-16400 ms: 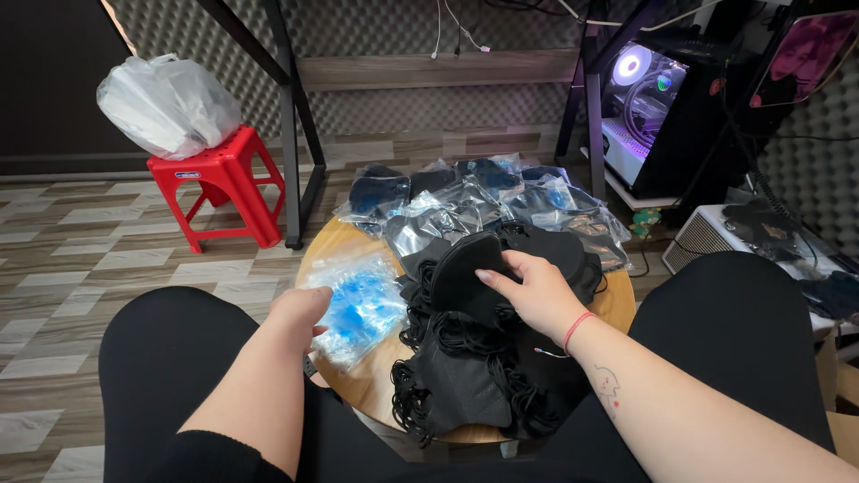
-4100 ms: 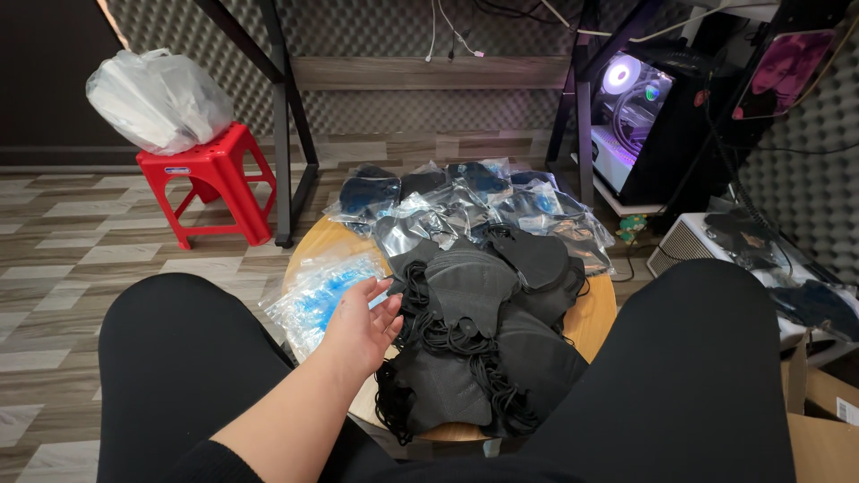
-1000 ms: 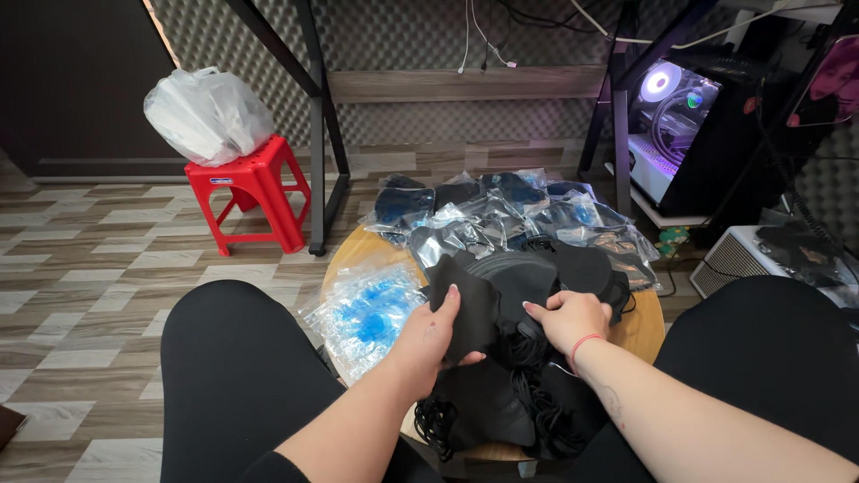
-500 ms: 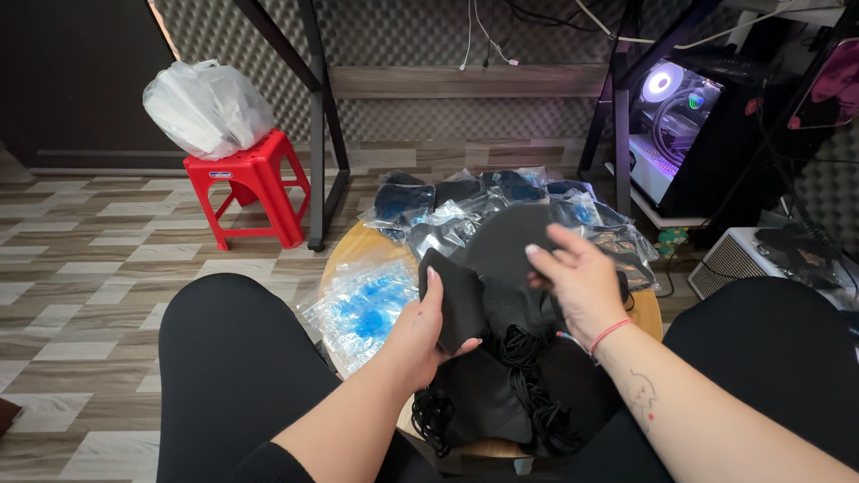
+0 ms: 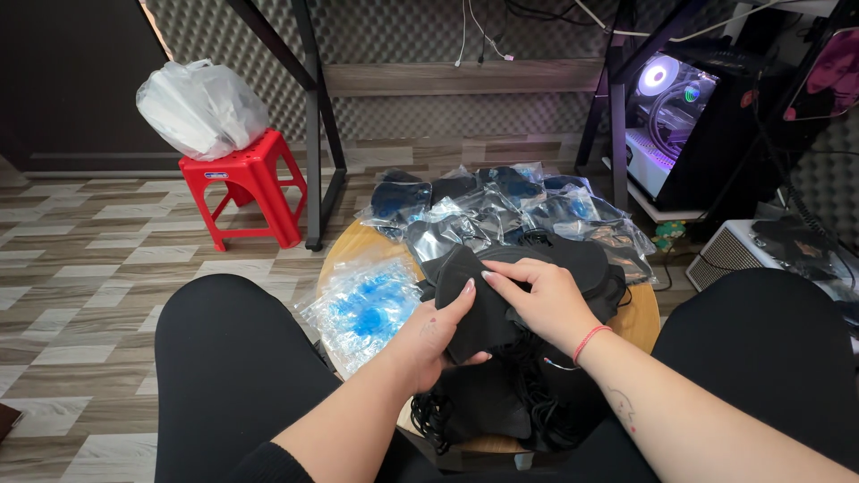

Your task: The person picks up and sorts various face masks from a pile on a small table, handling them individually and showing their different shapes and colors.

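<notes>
- Black mask lifted off the heap, held just above the middle of the round wooden tabletop, between the knees.
- Pinched from the left by left hand, thumb under the lower edge, fingers up along the folded side; grip closed on the fabric.
- Covered from the right by right hand, fingers spread over the top of the same mask, grip holding it too.
- Judged step: one mask being separated and shaped from the pile, not yet bagged.
- Next move, as a judgement: calls for freeing the ear loops from the tangle below, then one hand spare for a sleeve.
- Heap of black masks directly beneath, loops knotted together at the near edge.
- Stack of clear sleeves with blue print just left, overhanging the tabletop.
- Bagged masks spread on the far side.
- Red stool with a white plastic bag far left on the floor; lit computer case far right.
</notes>
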